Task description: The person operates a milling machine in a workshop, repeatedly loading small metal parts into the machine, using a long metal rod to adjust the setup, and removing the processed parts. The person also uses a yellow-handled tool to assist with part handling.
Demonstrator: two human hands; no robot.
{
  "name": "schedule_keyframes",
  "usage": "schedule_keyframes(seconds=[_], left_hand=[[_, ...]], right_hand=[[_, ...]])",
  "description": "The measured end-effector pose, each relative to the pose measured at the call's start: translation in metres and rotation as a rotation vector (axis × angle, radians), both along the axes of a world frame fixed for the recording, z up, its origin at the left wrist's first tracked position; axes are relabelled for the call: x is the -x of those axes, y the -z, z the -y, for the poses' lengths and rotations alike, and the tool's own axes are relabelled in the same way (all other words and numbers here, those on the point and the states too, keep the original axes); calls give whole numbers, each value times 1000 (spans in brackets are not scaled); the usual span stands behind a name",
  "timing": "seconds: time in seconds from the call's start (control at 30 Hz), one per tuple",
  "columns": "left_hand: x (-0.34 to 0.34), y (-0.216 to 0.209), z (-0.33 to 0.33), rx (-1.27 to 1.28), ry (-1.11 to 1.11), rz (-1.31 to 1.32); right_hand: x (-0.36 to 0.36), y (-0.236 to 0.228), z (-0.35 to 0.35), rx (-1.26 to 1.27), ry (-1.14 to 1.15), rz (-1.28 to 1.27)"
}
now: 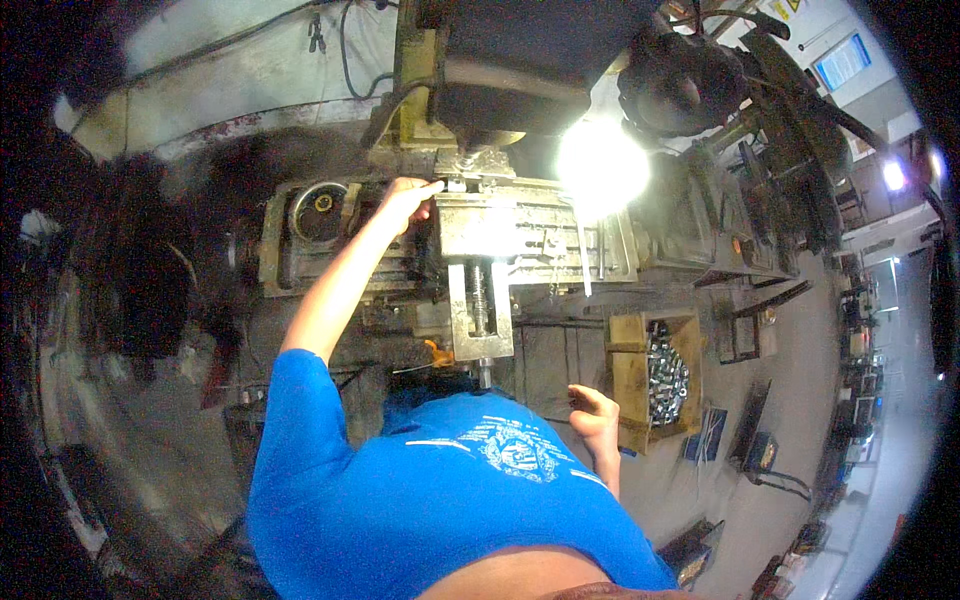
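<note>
Mill: a big, grimy milling machine is filling the top of the view; a work lamp is glaring beside its head and washing out detail there.
Table: the slotted steel table is carrying the vise and looks rigid and very heavy.
Vise: the vise body and its screw are pointing toward the person; it reads as solid steel, not something to shift by hand.
Crate: a wooden box is holding many shiny metal parts, just beside the right hand.
Left hand: it is reaching up to the vise top, index finger extended and touching the workpiece, the other fingers curling loosely; it is gripping nothing.
Right hand: it is hanging low by the crate, fingers loosely bent and slightly apart, holding nothing.
Workpiece: 1 small pale metal block is sitting at the jaws under the cutter. It is likely stiff, dense for its size, possibly sharp-edged or oily; pinching its 2 side faces looks safest.
</note>
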State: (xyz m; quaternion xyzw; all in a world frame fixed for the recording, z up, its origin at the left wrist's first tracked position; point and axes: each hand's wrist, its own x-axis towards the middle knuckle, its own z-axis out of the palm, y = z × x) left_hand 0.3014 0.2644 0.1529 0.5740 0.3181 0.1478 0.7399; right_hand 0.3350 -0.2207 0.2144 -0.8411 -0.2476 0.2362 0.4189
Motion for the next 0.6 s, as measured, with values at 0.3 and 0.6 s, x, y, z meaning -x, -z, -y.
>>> schedule_keyframes(seconds=[0.3,0.6], left_hand=[[29,-16,8,-44,11,54],[172,-31,48,-1140,-360,-644]], right_hand=[[-10,3,-12,14,-61,-45],[-22,16,-14,-19,-125,-1]])
